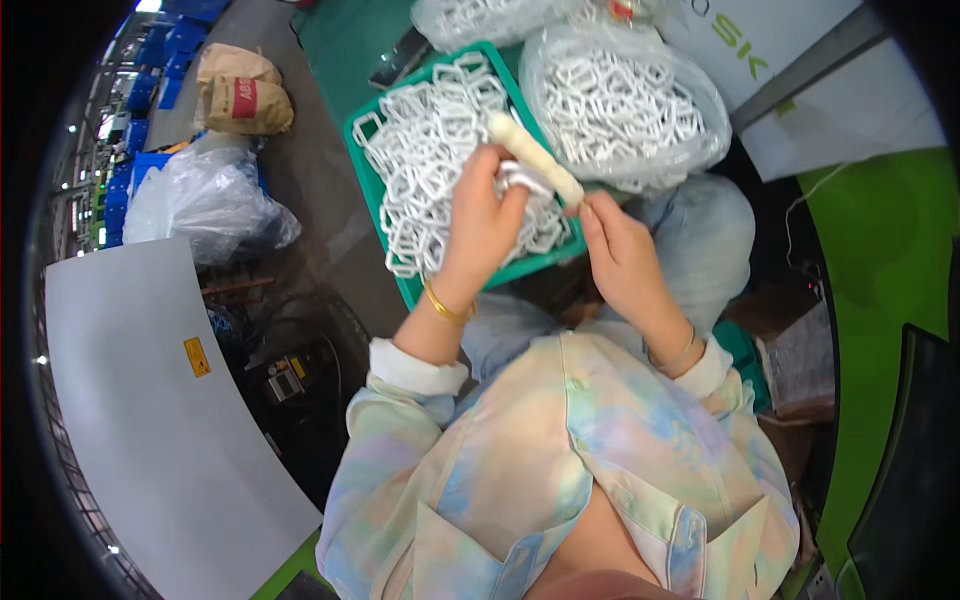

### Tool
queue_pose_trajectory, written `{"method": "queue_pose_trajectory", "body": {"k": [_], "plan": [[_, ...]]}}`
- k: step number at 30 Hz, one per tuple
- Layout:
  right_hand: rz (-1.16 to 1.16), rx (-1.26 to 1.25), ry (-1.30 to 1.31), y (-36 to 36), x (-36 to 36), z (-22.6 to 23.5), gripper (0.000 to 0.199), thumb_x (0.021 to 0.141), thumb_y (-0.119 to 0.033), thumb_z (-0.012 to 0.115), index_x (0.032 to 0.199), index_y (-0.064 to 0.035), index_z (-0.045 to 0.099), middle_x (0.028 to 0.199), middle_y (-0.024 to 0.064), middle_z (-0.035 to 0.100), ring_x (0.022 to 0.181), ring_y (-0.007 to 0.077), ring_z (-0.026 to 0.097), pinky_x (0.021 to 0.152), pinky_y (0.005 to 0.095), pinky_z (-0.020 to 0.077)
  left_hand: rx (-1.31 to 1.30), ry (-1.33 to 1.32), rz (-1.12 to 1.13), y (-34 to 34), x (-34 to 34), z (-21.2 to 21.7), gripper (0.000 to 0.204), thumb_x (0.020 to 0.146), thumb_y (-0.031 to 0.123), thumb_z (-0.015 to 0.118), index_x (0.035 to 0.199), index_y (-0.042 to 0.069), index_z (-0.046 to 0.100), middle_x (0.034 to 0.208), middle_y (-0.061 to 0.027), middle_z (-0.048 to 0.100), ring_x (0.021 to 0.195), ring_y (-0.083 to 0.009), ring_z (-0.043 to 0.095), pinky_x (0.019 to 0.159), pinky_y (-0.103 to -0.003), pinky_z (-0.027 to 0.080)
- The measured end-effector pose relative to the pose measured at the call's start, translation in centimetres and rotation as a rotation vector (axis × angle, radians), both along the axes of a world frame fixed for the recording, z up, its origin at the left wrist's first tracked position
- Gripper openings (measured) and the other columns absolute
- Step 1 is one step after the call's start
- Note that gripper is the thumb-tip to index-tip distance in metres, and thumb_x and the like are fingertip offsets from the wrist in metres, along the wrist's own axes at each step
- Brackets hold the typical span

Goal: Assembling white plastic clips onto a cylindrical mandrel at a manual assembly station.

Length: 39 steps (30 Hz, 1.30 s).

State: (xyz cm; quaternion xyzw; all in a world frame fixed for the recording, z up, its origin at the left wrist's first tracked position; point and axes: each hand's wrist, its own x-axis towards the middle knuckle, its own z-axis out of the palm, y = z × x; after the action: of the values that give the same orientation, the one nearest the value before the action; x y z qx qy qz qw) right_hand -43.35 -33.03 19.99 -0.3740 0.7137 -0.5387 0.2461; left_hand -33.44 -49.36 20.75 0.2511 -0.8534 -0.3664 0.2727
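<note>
My left hand (485, 215) is closed on white plastic frames (522, 178), held above a green crate (410, 290). Fingers partly hide them, so how many I cannot tell. A cream-coloured, stick-like piece with a lumpy surface (540, 160) slants across just beyond these frames. At its lower right end, the fingertips of my right hand (625, 255) are pinched together on it. Whether the stick also touches the left hand's frames is hard to make out. Below both hands, the crate is heaped with similar white frames (425, 150).
A clear plastic bag (620, 110) full of white frames stands right of the crate, with another bag (480, 20) behind. At left are a brown paper sack (240, 90), a plastic-wrapped bundle (210, 200) and a grey panel (160, 370). A green surface (890, 250) runs along the right.
</note>
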Motion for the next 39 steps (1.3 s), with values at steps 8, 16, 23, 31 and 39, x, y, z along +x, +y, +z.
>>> {"method": "queue_pose_trajectory", "body": {"k": [8,16,23,31,39], "plan": [[-0.014,0.022,0.052,0.2,0.8,1.0,0.025,0.106,-0.02,0.044,0.105,-0.0015,0.061,0.073,0.0157,0.056,0.064,0.0265,0.055,0.063,0.0351,0.0447,0.171,0.101,0.086,0.7,-1.2,-0.8,0.028,0.088,-0.003,0.05,0.116,-0.001,0.051,0.1,-0.0162,0.061,0.093,-0.0298,0.061,0.084,-0.036,0.049],[-0.008,-0.012,-0.002,-0.3,1.1,1.3,0.026,0.107,-0.021,0.043,0.104,-0.001,0.059,0.073,0.0143,0.056,0.064,0.0252,0.054,0.064,0.0353,0.0434,0.036,0.148,0.127,0.8,-2.4,0.7,0.028,0.089,-0.011,0.04,0.112,0.001,0.051,0.106,-0.0118,0.056,0.098,-0.0234,0.057,0.089,-0.034,0.047],[-0.115,-0.058,-0.143,0.6,-0.7,-1.7,0.023,0.103,-0.022,0.053,0.109,-0.0008,0.059,0.082,0.0042,0.058,0.074,0.0119,0.052,0.069,0.0287,0.0446,1.0,0.775,-0.013,0.5,-3.8,1.3,0.014,0.102,0.001,0.045,0.115,0.001,0.049,0.098,-0.0086,0.061,0.088,-0.0148,0.058,0.083,-0.03,0.048],[-0.105,-0.173,-0.224,-1.2,-2.5,1.5,0.025,0.09,-0.015,0.072,0.107,-0.0023,0.057,0.074,-0.0062,0.041,0.069,0.0032,0.037,0.06,0.0213,0.0336,1.463,0.567,-0.164,4.7,-4.4,-1.0,0.019,0.101,0.004,0.049,0.119,0.002,0.054,0.108,-0.0068,0.061,0.095,-0.0174,0.063,0.084,-0.03,0.052],[-0.001,-0.098,-0.221,-0.1,-3.5,1.8,0.019,0.095,-0.017,0.066,0.105,-0.0024,0.059,0.073,-0.0048,0.044,0.068,0.0038,0.039,0.059,0.0229,0.0357,0.236,-0.022,-0.164,2.4,-3.7,1.4,0.018,0.095,0.001,0.051,0.112,0.002,0.056,0.099,-0.0088,0.065,0.09,-0.0255,0.065,0.078,-0.037,0.051]]}}
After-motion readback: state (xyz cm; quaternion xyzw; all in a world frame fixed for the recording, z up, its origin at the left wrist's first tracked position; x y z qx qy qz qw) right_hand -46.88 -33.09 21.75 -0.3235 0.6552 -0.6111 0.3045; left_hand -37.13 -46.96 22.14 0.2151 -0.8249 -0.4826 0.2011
